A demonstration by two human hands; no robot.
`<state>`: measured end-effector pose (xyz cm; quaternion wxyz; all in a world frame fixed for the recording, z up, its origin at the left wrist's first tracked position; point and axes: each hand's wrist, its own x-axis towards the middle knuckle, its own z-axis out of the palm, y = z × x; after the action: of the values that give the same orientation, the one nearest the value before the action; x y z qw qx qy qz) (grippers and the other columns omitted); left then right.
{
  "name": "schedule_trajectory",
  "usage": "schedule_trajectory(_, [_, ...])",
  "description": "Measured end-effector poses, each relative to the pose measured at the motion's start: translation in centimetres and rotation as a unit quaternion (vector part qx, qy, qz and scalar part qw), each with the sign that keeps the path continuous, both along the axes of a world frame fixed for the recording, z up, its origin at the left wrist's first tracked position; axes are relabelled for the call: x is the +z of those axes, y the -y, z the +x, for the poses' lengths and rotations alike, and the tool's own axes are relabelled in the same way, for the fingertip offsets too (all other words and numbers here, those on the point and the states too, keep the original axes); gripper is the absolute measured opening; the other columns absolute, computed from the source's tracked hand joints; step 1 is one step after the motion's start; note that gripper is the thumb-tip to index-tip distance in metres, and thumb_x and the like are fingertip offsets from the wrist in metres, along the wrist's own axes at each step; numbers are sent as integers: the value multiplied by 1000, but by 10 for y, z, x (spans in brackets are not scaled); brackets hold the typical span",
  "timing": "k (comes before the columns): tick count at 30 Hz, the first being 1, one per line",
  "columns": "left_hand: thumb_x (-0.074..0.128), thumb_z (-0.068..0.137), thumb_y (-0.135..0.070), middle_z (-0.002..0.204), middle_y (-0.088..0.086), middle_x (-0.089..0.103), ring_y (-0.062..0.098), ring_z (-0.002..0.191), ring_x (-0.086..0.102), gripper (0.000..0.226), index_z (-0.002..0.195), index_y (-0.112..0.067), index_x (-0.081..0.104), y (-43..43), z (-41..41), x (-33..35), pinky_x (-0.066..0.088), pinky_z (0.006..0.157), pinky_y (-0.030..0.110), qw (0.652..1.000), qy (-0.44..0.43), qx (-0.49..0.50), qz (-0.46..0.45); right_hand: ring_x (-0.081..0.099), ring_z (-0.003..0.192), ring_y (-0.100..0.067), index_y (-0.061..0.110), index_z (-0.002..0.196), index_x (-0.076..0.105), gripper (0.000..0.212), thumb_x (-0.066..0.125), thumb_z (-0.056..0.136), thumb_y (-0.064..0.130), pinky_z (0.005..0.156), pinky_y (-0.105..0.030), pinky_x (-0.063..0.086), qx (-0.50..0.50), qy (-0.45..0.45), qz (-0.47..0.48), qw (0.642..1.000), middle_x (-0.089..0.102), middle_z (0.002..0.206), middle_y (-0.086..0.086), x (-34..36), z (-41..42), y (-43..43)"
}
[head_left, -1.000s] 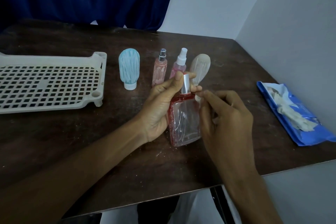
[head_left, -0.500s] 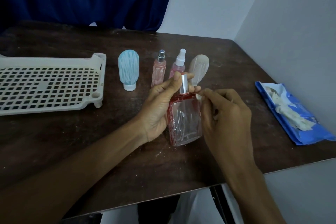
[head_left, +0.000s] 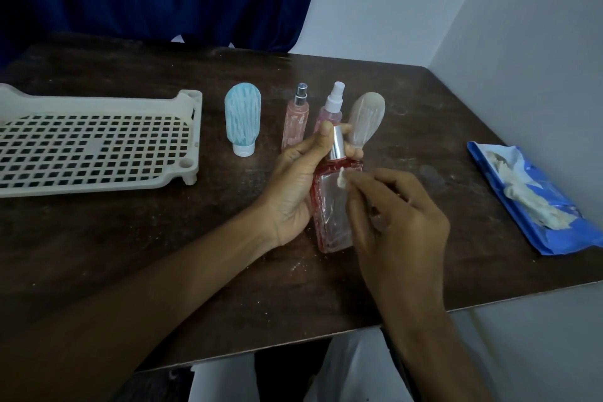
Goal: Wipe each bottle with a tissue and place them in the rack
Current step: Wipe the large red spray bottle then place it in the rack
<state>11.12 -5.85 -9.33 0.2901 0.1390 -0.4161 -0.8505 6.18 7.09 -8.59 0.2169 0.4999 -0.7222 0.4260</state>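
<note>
Bottle first: the square pink bottle (head_left: 332,206) stands upright near the middle of the table (head_left: 130,254), though I can't tell whether its base rests on the wood or hangs just above it. My left hand (head_left: 293,186) wraps it from nine o'clock, with thumb and a fingertip up around the silver cap (head_left: 336,143). My right hand (head_left: 398,215) comes in from four o'clock and pinches a small wad of tissue (head_left: 341,178) against the bottle's shoulder, just below the cap.

I judge this to be the wiping step on the first bottle, since none is in the rack (head_left: 192,153) yet. The wad is small, so the next move calls for several passes down each face, with my left hand turning the bottle between them. After that comes a carry toward ten o'clock, where the rack sits well apart.

At twelve o'clock four more wait in a row: a blue tube (head_left: 242,119), a slim pink sprayer (head_left: 295,121), a white-topped sprayer (head_left: 332,106) and a pale tube (head_left: 367,121). The tissue pack (head_left: 535,202) lies at three o'clock.
</note>
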Motion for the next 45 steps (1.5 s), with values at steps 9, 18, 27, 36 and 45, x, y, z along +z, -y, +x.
schedule_trajectory(9, [57, 89, -41, 88, 6, 73, 15, 86, 70, 34, 106, -17, 73, 0, 2, 2, 57, 86, 32, 1000, 13, 8, -8, 63, 77, -12, 9, 103, 76, 16, 70, 90, 16, 63, -27, 56, 12, -1, 11, 1000, 67, 96, -3, -6, 7, -5])
schedule_trajectory(18, [51, 100, -37, 86, 4, 73, 15, 85, 69, 30, 107, -18, 72, -3, 3, 4, 56, 86, 34, 1000, 27, 9, -6, 62, 80, -16, 9, 99, 77, 15, 65, 91, 15, 64, -25, 53, 26, -38, 34, 998, 65, 96, -6, -9, 21, 1])
schedule_trajectory(27, [50, 101, -36, 85, 4, 72, 15, 83, 67, 29, 112, -18, 70, -2, 7, 4, 57, 83, 31, 1000, 26, -6, 16, 59, 80, -17, 5, 98, 76, 11, 69, 90, 9, 63, -23, 50, 22, -50, 46, 997, 64, 96, -7, -7, 22, 8])
schedule_trajectory(36, [56, 96, -36, 83, 2, 72, 13, 78, 69, 27, 108, -18, 72, -2, 5, 4, 59, 71, 26, 999, 43, 2, 16, 59, 78, -19, 6, 99, 77, 15, 66, 90, 11, 60, -26, 51, 19, -70, 40, 997, 64, 96, -7, -3, 14, 4])
schedule_trajectory(45, [54, 99, -36, 83, 3, 69, 14, 85, 66, 32, 114, -13, 69, -3, 3, 2, 55, 86, 32, 998, 41, -8, 41, 61, 80, -17, 9, 99, 78, 17, 72, 84, 11, 62, -28, 56, 28, -43, 49, 997, 65, 98, -6, -12, 10, -11])
